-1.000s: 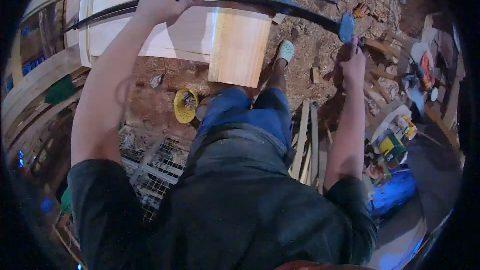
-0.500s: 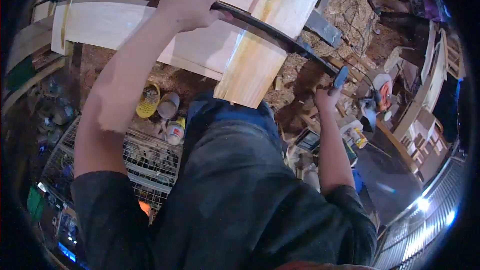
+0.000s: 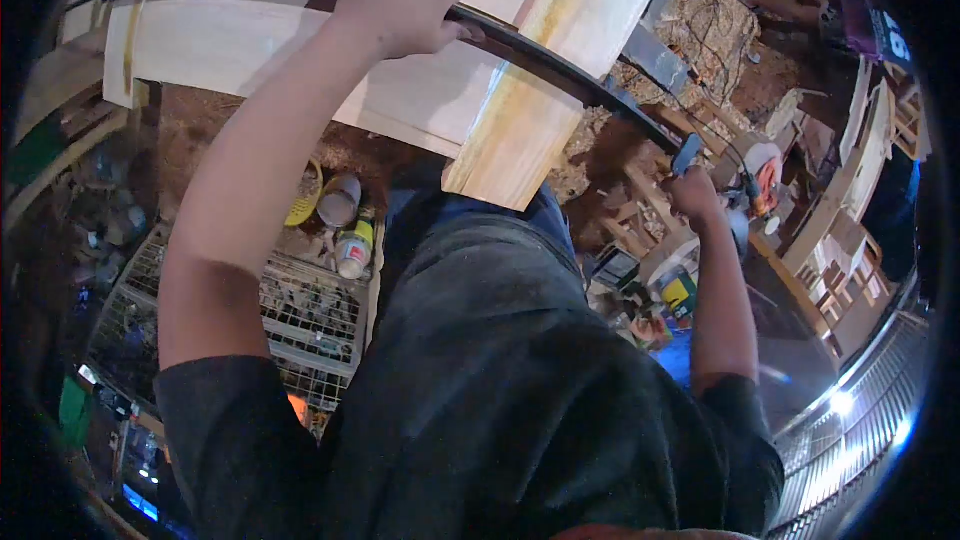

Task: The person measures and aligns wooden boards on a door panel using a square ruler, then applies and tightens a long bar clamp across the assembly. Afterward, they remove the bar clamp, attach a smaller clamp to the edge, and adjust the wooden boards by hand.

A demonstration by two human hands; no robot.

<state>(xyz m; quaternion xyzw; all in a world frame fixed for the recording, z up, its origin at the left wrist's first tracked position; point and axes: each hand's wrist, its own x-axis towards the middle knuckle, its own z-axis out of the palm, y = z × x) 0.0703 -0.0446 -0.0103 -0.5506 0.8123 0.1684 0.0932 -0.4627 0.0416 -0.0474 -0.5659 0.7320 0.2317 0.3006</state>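
A long dark bar clamp (image 3: 540, 58) lies across a pale wooden panel (image 3: 230, 50) made of several boards. My left hand (image 3: 405, 10) is closed around the bar near its middle, knuckles up. At the bar's right end, past the panel's edge, is a blue-grey end piece (image 3: 687, 153). My right hand (image 3: 693, 192) is closed at this end piece, just below it; the fingers are partly hidden. One board (image 3: 515, 155) with a yellowish streak juts toward my body beyond the other boards.
Below left are a yellow basket (image 3: 306, 195), a pale tub (image 3: 340, 200), a bottle (image 3: 352, 255) and a wire rack (image 3: 310, 315). Wood shavings (image 3: 710, 15) and offcuts cover the ground at right, with a cord among them. Another person's clothing (image 3: 865, 30) shows at upper right.
My right hand has shifted slightly right at the clamp's end. My left hand keeps its hold on the bar. The whole view has shifted a little.
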